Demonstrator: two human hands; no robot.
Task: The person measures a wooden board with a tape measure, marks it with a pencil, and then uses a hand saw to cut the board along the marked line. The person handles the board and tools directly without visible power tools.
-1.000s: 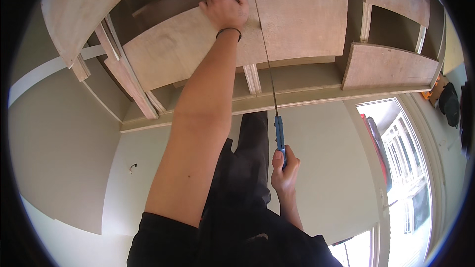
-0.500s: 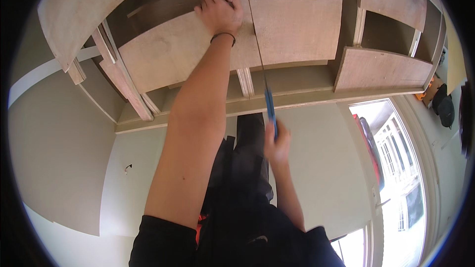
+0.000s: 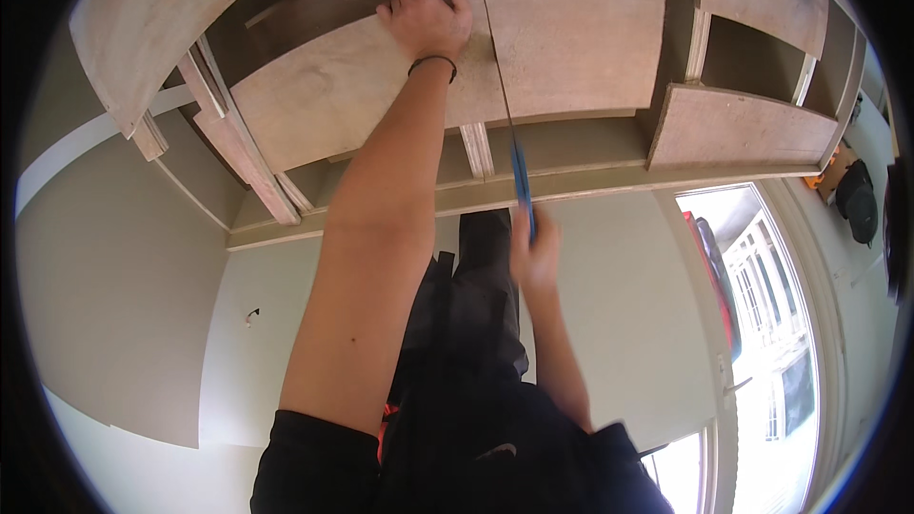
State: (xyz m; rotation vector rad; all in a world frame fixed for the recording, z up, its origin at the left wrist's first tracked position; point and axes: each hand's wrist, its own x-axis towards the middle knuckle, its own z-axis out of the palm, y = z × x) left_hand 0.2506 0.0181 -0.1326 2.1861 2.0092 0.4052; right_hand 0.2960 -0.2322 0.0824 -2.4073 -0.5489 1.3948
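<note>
A long pale wooden board (image 3: 581, 48) lies across the wooden frame in front of me. My left hand (image 3: 426, 19) is closed over its far edge, beside an upright wooden strip; the fingertips are partly hidden. In my right hand (image 3: 539, 252), a little blurred by motion, is the blue handle of a handsaw (image 3: 519, 171). The saw's thin blade runs edge-on over the board, just right of my left hand, and its tip reaches past the far edge. Whether a cut is open under the blade cannot be made out.
Below the board runs the frame's long front rail (image 3: 581, 187), with a short strip (image 3: 477, 150) meeting it. Other panels sit at the right (image 3: 738, 128) and upper left (image 3: 152, 33). A bright glazed door (image 3: 762, 295) stands at the right, and a black cap (image 3: 857, 202) hangs beyond it.
My right hand has pushed the saw away from me, so the handle sits nearer the board. My left hand keeps its hold on the board's edge. The whole view has shifted slightly.
</note>
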